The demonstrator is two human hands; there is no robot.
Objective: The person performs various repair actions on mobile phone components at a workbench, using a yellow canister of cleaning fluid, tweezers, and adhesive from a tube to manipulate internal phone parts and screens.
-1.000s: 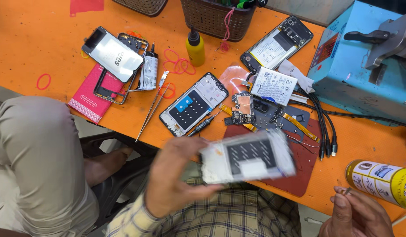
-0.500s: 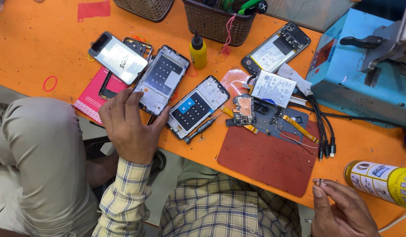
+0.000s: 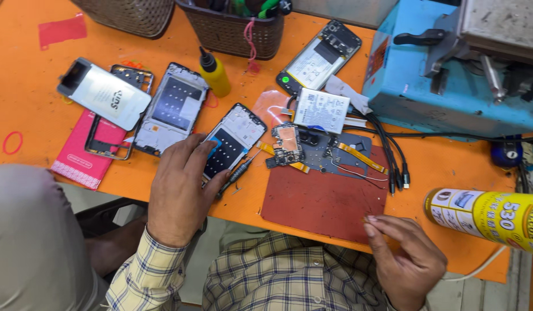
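Half a second ago the left hand (image 3: pixel 183 193) rested on the pale, stripped phone frame with a dark centre panel (image 3: pixel 171 109); now it has shifted rightward onto the black-faced phone frame with a small blue tab (image 3: pixel 232 138), and the pale frame lies free just beyond its knuckles. The fingers (image 3: pixel 200 151) lie spread and nearly flat on the near corner of that black-faced frame, pressing rather than gripping, which seems meant to pin it to the orange table (image 3: pixel 30 86). A slim dark screwdriver (image 3: pixel 235 175) lies just beside the fingertips, apparently kept within reach.

Loosely curled, the right hand (image 3: pixel 405 259) holds nothing; its fingertips touch the near edge of the dark red rubber work mat (image 3: pixel 321 201), much as before. Beyond those fingertips, a small green and copper circuit board (image 3: pixel 288 143) with orange ribbon strips sits at the mat's far edge. To that hand's outer side lies a yellow spray can (image 3: pixel 485 216) on its side.
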